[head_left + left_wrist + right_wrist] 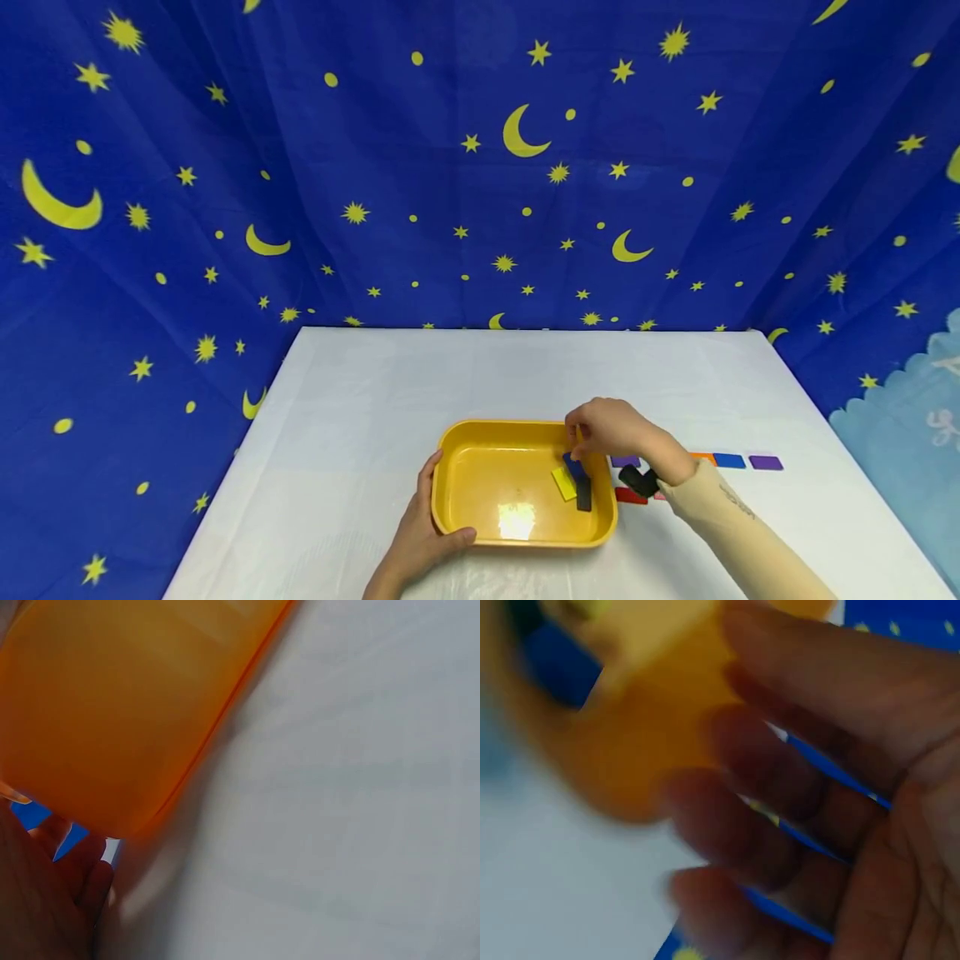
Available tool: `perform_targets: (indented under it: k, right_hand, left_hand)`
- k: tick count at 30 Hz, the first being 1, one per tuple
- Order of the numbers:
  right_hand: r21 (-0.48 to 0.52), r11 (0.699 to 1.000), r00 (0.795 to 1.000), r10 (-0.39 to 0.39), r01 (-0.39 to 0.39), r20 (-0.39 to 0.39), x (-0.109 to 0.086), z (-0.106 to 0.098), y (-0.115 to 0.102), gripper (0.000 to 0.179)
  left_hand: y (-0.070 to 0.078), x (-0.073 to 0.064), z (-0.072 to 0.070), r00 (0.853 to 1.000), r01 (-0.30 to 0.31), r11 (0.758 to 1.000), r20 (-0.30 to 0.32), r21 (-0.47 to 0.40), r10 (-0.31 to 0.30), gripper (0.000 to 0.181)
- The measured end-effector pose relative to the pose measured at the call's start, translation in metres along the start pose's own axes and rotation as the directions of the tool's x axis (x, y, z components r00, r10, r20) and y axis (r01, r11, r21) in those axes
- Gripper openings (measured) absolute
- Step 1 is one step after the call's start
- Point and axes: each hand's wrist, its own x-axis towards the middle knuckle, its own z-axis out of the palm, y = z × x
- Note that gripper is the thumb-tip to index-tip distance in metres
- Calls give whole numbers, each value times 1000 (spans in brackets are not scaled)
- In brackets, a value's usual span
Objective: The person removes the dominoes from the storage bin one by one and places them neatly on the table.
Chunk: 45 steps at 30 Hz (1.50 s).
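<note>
The left hand [426, 527] grips the tray [491, 479] at its left end, low in the middle of the head frame, thumb on the near rim and fingers along the outer wall. The right hand [617, 429] is over the tray's right end, fingers loosely bent and released (its own wrist view, though blurred, shows nothing between them). Just beneath its fingertips, inside the tray, lie a blue piece [573, 467], a yellow piece [564, 483] and a black piece [583, 495], bunched together. Beyond, toward the lower right of the frame, a red piece [631, 496] and a purple piece [766, 462] lie on the white table [360, 400]; a starry curtain [420, 167] fills the top.
</note>
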Motion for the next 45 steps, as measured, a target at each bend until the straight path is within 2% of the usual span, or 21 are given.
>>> perform_targets:
  k: [4,7,9,13,17,23,29,33,38,41,45]
  right_hand:
    - [-34,998,993,-41,45,113,19,9,-14,18]
    - [-115,992,990,-27,43,138,26,18,-21,20]
    - [-210,977,994,-19,42,110,27,26,-25,25]
    - [-388,922,999,-34,22,-25,25,41,-29,37]
    - [-453,891,992,-44,-13,-116,25,52,-27,38]
    - [-486,874,992,-42,-19,-115,28,57,-24,42]
    - [-529,849,991,-66,-7,-119,29,57,-31,56]
    - [-520,854,994,-73,18,-85,32,57,-37,62]
    - [-515,856,994,-91,48,-59,36,60,-44,60]
    - [-456,885,991,-127,94,-44,38,63,-46,52]
    - [-320,933,984,-178,163,-18,38,67,-46,42]
  left_hand:
    - [0,1,1,1000,-5,1000,2,0,5,107]
    - [-1,1,2,1000,-13,1000,1,6,13,107]
    - [-1,0,2,1000,-15,1000,1,17,15,107]
    - [-1,0,1,1000,-24,999,-4,25,24,108]
    - [-1,0,1,1000,-21,999,-10,32,21,109]
    - [-3,1,2,1000,-12,1000,-4,12,12,108]
    - [-3,1,2,1000,-15,1000,-11,13,15,109]
    - [-3,0,1,1000,-18,1000,-18,25,19,109]
    - [-3,0,0,1000,-28,999,-14,22,28,108]
    - [-2,0,1,999,-31,999,-15,33,31,108]
    - [-3,-1,1,998,-49,997,-23,65,50,110]
